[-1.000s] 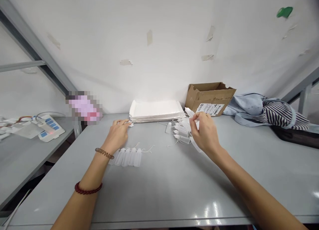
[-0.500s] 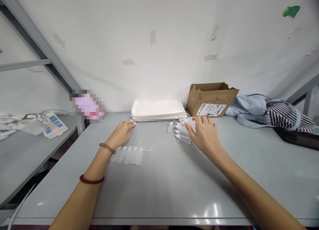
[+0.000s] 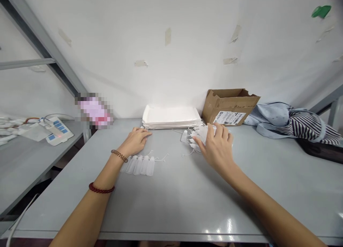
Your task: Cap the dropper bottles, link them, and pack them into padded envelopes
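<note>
My right hand curves over a loose cluster of small translucent plastic bottles with white caps and thin cords. Its thumb and fingers are around some of them, and the palm side is hidden. My left hand lies on the table, fingers loosely extended towards the front left corner of a stack of white envelopes; I see nothing held in it. A small white piece shows just behind its fingers. Nearer to me, a row of several similar bottles stands side by side, cords trailing right, partly beside my left wrist.
An open cardboard box with a label stands against the wall. Right of it lie a light blue and striped cloth bundle and a dark flat object. A white device with blue buttons sits on the left side table.
My right thumb has moved left and down, wider from the fingers around the cluster. My left hand has shifted slightly right along the table. The view has tilted a little.
</note>
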`<state>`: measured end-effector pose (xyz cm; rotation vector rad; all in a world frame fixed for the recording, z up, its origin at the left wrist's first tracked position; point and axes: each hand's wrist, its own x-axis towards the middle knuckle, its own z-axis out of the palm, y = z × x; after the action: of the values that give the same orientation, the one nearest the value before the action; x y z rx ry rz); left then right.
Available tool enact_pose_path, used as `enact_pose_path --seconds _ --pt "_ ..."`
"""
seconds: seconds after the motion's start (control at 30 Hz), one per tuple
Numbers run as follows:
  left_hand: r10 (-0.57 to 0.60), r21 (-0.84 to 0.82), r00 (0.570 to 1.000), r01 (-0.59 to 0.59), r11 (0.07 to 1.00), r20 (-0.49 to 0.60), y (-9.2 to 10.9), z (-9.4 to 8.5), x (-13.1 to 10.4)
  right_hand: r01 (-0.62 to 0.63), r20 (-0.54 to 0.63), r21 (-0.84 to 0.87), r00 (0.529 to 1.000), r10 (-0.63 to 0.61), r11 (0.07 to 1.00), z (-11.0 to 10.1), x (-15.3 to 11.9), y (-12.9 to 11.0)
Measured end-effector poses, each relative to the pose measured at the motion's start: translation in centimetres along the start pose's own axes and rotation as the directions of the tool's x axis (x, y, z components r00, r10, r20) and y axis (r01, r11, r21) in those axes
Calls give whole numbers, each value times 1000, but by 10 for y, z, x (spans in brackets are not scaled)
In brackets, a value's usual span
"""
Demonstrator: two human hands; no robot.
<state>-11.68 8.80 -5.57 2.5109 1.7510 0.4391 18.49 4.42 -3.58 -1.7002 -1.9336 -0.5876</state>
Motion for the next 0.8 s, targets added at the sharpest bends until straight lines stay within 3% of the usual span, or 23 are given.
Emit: enact_pose_path --seconds 0.07,0.13,0.27,0.37,0.57,0.8 --pt "8 -26 1000 -9 1000 -19 2 -3 -1 147 -50 168 989 -141 975 1 -7 -11" --pt "10 -51 999 -13 999 -45 6 -6 -1 316 -36 393 944 -329 864 0 -17 -26" --pt "-7 -102 994 -4 995 -110 17 -13 0 374 74 654 833 -548 657 -3 -33 -60" --pt "-26 -154 989 3 988 -146 28 -18 1 357 119 709 789 -602 608 -4 -35 -81" --pt "-77 -260 983 31 965 -169 39 -23 -2 344 164 733 747 -644 587 -1 -25 -105" --pt "-149 -382 975 76 921 -164 42 -26 -3 257 245 742 757 -606 620 -3 -30 -104"
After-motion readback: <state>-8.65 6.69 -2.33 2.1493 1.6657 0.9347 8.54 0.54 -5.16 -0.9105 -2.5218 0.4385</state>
